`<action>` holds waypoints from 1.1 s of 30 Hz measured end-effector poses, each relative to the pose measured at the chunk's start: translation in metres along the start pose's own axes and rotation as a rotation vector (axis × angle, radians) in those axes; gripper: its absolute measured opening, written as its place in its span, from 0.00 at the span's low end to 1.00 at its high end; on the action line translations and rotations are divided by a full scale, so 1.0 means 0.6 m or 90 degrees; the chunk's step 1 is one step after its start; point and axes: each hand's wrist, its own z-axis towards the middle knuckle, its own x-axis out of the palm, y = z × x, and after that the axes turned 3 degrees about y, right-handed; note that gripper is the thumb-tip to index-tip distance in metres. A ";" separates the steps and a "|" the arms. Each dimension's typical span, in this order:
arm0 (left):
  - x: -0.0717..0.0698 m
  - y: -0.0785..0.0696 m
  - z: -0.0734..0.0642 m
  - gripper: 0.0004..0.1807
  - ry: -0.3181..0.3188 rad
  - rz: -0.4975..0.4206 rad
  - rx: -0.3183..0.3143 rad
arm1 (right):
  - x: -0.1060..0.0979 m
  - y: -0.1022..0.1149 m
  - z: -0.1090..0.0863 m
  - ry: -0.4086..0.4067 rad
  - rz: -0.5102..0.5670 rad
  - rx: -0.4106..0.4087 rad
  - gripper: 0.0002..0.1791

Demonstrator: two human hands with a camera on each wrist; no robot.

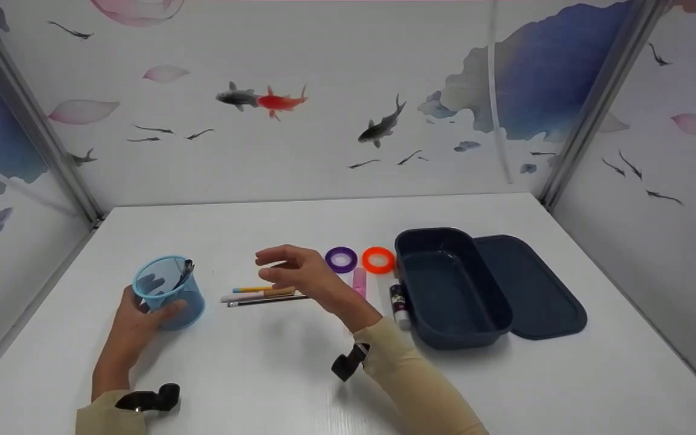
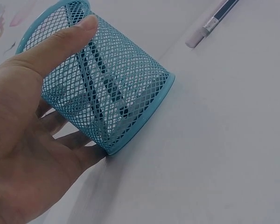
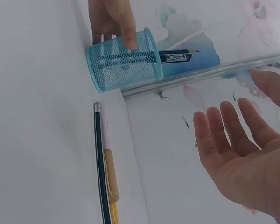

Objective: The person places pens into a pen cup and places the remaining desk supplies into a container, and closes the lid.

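Note:
My left hand [image 1: 133, 326] grips a light-blue mesh pen cup [image 1: 192, 305] at the table's left, with the thumb on its near side and fingers on the other. The cup stands upright. In the right wrist view a sharpened pencil [image 3: 192, 51] and a dark pen with a clip [image 3: 177, 58] stick out of it. My right hand [image 1: 306, 275] hovers with fingers spread and holds nothing. Below it on the table lie a dark pencil [image 1: 257, 302] with an eraser end, a pale pen with a tan part [image 1: 278, 292] and a yellow pencil [image 1: 250, 290], side by side.
Right of centre lie a purple ring [image 1: 329, 260], an orange ring [image 1: 391, 260], a pink marker-like stick [image 1: 359, 278] and a white tube with a dark label [image 1: 399, 307]. Beside them stands a dark blue box [image 1: 451, 290], its lid [image 1: 541, 296] to its right. Printed walls surround the table.

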 end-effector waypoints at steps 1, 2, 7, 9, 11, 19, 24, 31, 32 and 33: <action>0.001 -0.001 0.000 0.66 0.003 0.002 -0.004 | -0.004 -0.002 -0.002 0.002 -0.012 0.003 0.21; 0.002 -0.001 0.000 0.67 0.004 0.005 -0.009 | -0.007 -0.003 -0.003 0.003 -0.024 0.008 0.20; 0.003 -0.005 0.002 0.67 0.010 0.012 -0.015 | -0.021 -0.009 -0.006 0.005 -0.053 0.026 0.18; 0.003 -0.006 0.003 0.67 0.010 0.013 -0.013 | -0.026 -0.010 -0.006 0.005 -0.063 0.028 0.18; 0.004 -0.006 0.003 0.67 0.009 0.012 -0.012 | -0.032 -0.011 -0.008 0.003 -0.080 0.028 0.18; -0.004 -0.005 0.003 0.67 0.011 0.014 -0.010 | -0.042 -0.021 -0.013 -0.019 -0.160 0.065 0.13; -0.006 -0.003 0.002 0.67 0.008 0.015 -0.017 | -0.051 -0.030 -0.011 -0.026 -0.176 0.072 0.14; -0.006 -0.003 0.002 0.67 0.010 0.020 -0.019 | -0.068 -0.045 -0.011 -0.027 -0.178 0.085 0.15; -0.007 -0.003 0.001 0.67 0.011 0.020 -0.019 | -0.070 -0.047 -0.011 -0.027 -0.177 0.086 0.16; -0.007 -0.004 0.001 0.67 0.011 0.020 -0.019 | -0.072 -0.048 -0.011 -0.028 -0.178 0.089 0.16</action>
